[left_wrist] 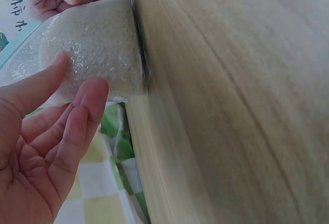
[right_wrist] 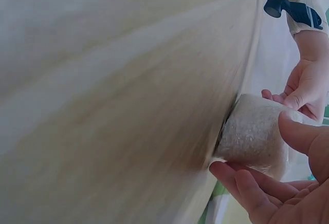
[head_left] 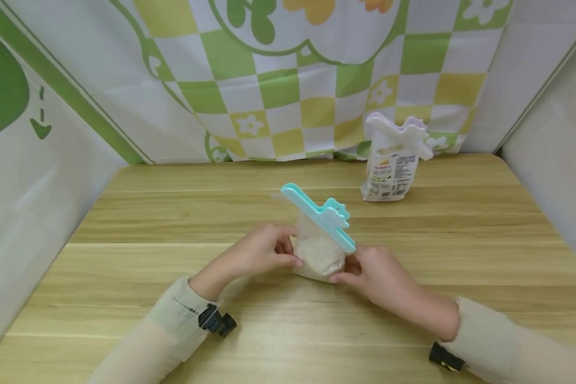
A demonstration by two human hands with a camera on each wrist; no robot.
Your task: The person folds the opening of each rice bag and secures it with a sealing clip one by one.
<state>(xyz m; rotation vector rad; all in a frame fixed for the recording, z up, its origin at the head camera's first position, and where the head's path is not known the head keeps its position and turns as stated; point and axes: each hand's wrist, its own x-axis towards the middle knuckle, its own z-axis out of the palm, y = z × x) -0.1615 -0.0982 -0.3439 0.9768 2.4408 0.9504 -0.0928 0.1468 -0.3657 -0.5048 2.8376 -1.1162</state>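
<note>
A clear plastic bag of pale grains stands on the wooden table, its top tilted under a turquoise bag clip. From its left side my left hand holds the bag, thumb on the near face and fingers round the edge. My right hand grips the lower right side in the same way. In the left wrist view the bag has its bottom against the tabletop. The right wrist view shows the thumb on the bag's face and the fingers at its edge.
Farther back on the right, a white printed packet stands upright with a pale lilac clip across its top. A green, yellow and white checked cloth hangs behind the table. White walls rise on both sides.
</note>
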